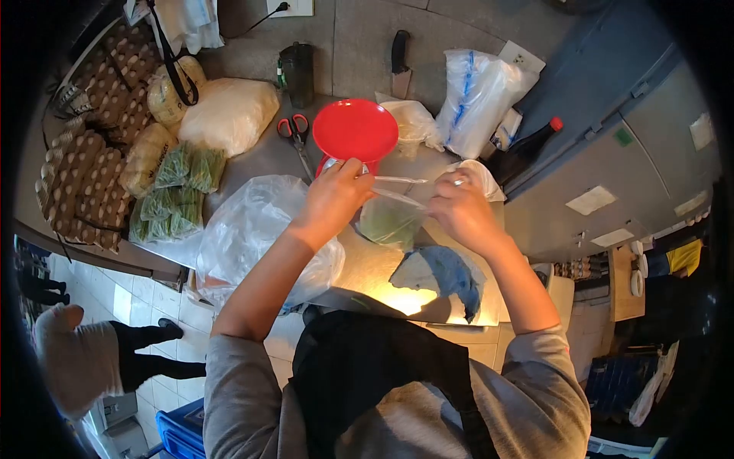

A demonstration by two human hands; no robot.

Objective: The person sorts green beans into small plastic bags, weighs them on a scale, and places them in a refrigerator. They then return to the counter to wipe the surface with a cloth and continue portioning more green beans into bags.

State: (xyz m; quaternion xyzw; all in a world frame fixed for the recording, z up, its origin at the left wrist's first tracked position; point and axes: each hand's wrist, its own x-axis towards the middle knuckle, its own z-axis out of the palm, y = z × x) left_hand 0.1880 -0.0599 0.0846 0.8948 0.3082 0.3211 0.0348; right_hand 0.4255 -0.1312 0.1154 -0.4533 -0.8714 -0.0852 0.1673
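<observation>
A clear plastic bag (390, 224) with something green in it hangs between my hands above the metal table. My left hand (339, 194) pinches one stretched end of the bag's top, just in front of a red kitchen scale (356, 130). To the right, my right hand (462, 205) grips the other end with curled fingers. The bag's upper edges are pulled into thin strands between them. A large, loose clear plastic bag (264, 229) lies beside my left forearm. Below my right hand rests a crumpled blue cloth (447, 275).
Bagged green vegetables (176, 191), a big white sack (229, 115) and stacked egg trays (84, 168) stand at left. Scissors (297, 141), a knife (400, 65), a roll of plastic bags (478, 103) and a dark bottle (535, 145) lie farther back. Another person (84, 352) stands at lower left.
</observation>
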